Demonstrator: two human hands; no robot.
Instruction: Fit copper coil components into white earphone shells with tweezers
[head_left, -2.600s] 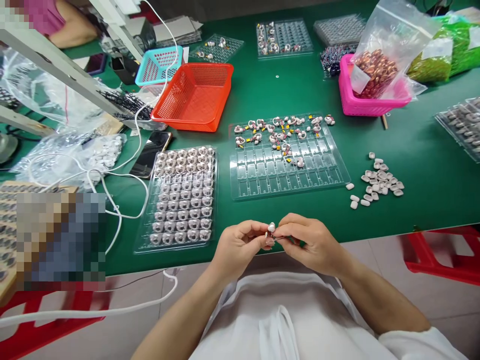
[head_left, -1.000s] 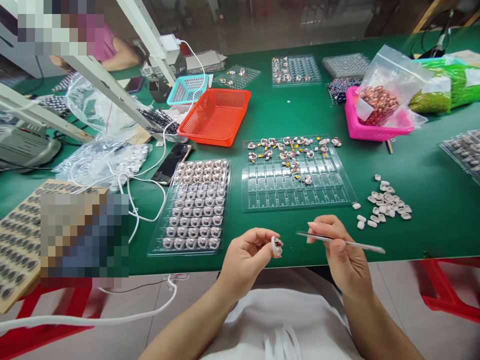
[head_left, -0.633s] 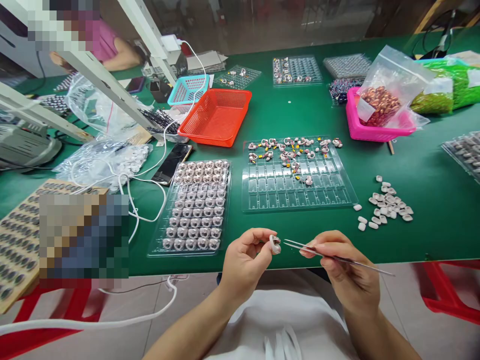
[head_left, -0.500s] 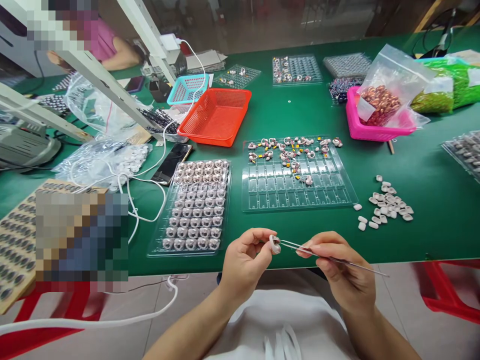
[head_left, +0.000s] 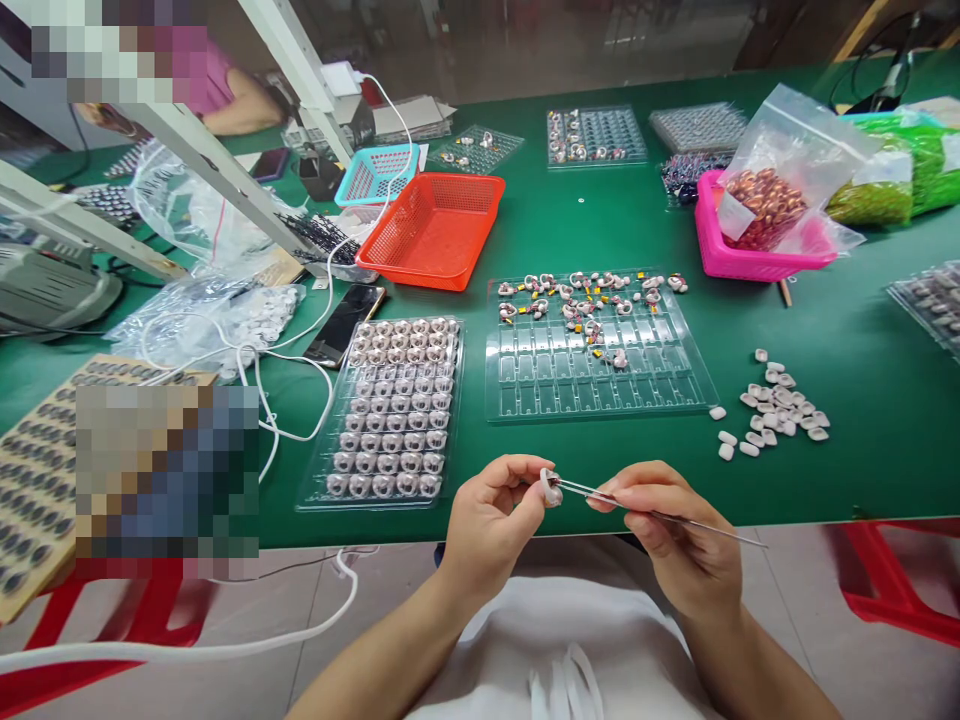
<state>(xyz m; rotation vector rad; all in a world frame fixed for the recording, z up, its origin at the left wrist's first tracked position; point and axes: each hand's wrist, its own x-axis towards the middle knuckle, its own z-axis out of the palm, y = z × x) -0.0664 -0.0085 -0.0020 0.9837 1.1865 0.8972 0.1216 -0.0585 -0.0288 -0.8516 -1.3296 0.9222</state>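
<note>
My left hand (head_left: 499, 510) pinches a small pale earbud shell (head_left: 551, 490) between thumb and fingertips, its open side facing right. In my right hand (head_left: 671, 525) is a pair of metal tweezers (head_left: 675, 518), whose tips reach into the shell's opening. What the tips touch inside is too small to tell. Beyond both hands lies a clear tray (head_left: 592, 405) with several small wired earbud parts (head_left: 577, 285) in its far rows. Loose pale shell pieces (head_left: 780, 400) are scattered to the right. At the left stands a tray filled with rows of pale shells (head_left: 386, 440).
A red basket (head_left: 442, 265) and a blue basket (head_left: 352, 185) stand farther back. A pink basket (head_left: 765, 265) holds a bag of copper-coloured pieces (head_left: 761, 200). White cables (head_left: 330, 400), a phone (head_left: 345, 325) and a wooden board (head_left: 37, 500) lie left. A co-worker's arm (head_left: 244, 105) shows behind.
My right hand has moved slightly left, and the tweezer tips now sit a little deeper at the shell's opening. The left hand keeps its grip almost unmoved.
</note>
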